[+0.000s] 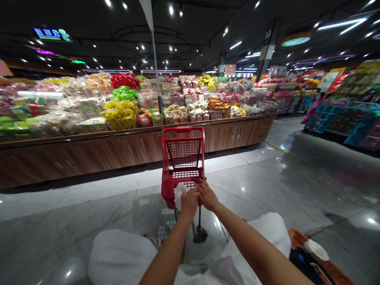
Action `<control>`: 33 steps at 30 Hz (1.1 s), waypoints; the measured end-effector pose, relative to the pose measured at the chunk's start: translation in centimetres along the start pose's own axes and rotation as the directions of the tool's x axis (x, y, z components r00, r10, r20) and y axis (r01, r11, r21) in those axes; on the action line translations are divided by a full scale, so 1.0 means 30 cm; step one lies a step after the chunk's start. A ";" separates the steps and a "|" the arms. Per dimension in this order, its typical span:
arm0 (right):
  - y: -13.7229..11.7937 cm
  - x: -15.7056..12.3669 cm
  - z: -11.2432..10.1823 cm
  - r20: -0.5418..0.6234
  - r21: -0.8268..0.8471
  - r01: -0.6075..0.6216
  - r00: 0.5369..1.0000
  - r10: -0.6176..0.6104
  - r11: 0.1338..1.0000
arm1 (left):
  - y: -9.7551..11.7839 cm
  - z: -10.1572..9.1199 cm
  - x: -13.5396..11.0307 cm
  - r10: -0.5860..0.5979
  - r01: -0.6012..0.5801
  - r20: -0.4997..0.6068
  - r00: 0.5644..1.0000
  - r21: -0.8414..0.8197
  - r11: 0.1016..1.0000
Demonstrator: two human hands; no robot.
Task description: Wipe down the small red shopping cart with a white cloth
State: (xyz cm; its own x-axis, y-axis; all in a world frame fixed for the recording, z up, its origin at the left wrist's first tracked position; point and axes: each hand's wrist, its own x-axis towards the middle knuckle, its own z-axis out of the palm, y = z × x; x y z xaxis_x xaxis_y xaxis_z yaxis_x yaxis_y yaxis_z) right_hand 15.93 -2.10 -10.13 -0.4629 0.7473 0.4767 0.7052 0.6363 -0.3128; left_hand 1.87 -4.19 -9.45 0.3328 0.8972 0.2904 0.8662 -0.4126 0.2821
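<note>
A red shopping cart (183,129) with a grid basket stands in front of me, its near end below my hands. My left hand (190,202) is closed on a crumpled white thing (179,194) that looks like a thin bag or tissue. Just to its right, my right hand (208,195) reaches in with bent fingers, their tips meeting the left hand over the cart's near edge. Whatever those fingertips pinch is too small to make out.
A long wood-panelled counter (139,148) heaped with packaged snacks runs across behind the cart. Blue display racks (335,114) stand at right. Grey tiled floor (252,190) surrounds the cart. An orange-brown container (297,239) with dark and white items is at lower right.
</note>
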 end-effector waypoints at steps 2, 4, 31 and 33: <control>-0.007 0.003 -0.001 -0.005 0.005 -0.004 1.000 0.004 1.000 | -0.062 -0.059 -0.019 -0.008 0.010 -0.071 0.997 0.027 1.000; -0.016 0.007 -0.003 -0.017 0.015 -0.010 1.000 0.010 1.000 | -0.122 -0.115 -0.039 -0.031 0.045 -0.109 0.994 0.128 0.991; -0.034 0.001 0.002 0.025 0.051 -0.039 0.999 0.037 0.998 | -0.325 -0.236 -0.087 0.138 -0.199 0.218 0.966 0.290 0.936; -0.045 0.002 0.013 0.039 0.070 -0.055 0.998 0.052 0.996 | -0.246 -0.198 -0.067 0.141 -0.193 0.202 0.969 0.264 0.945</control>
State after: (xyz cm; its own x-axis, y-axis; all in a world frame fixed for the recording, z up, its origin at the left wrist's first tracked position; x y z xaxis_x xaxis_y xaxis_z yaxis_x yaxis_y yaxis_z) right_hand 14.74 -2.84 -10.00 -0.4463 0.7865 0.4269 0.6901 0.6062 -0.3953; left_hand -7.41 -3.88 -6.67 0.5202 0.8431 0.1363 0.8529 -0.5213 -0.0303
